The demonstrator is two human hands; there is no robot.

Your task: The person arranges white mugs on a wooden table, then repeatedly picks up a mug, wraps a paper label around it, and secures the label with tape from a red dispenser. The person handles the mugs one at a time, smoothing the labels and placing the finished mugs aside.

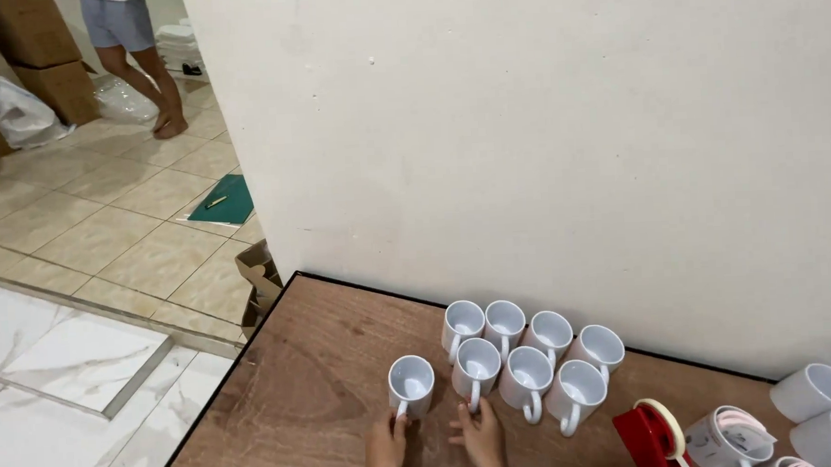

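Standing upright near the front edge of the brown wooden table (301, 397): a plain white ceramic mug (412, 385), a little apart to the left of the rest. Touching its handle at the bottom: the left hand (386, 450), fingertips reaching up, fingers loosely together, not closed around anything as far as the low edge of the view allows judging. Resting just beside it: the right hand (481, 438), fingers spread slightly, fingertips touching the handle of a second white mug (477, 366) in the front row. Clustering behind and to the right: a group of six more white mugs (533, 350), all upright, openings up, packed in two slanting rows close to the off-white painted wall (522, 117). Sitting at the lower right of the table: a red tape dispenser with a roll of pale tape (653, 430), and beside it several white mugs lying on their sides (816, 412), one apparently wrapped with pinkish tape. Showing to the left, below the table: beige floor tiles (107, 219), a green cutting mat (224, 200), brown cardboard boxes (39, 54), and the bare legs of another person (147, 77) standing well apart.
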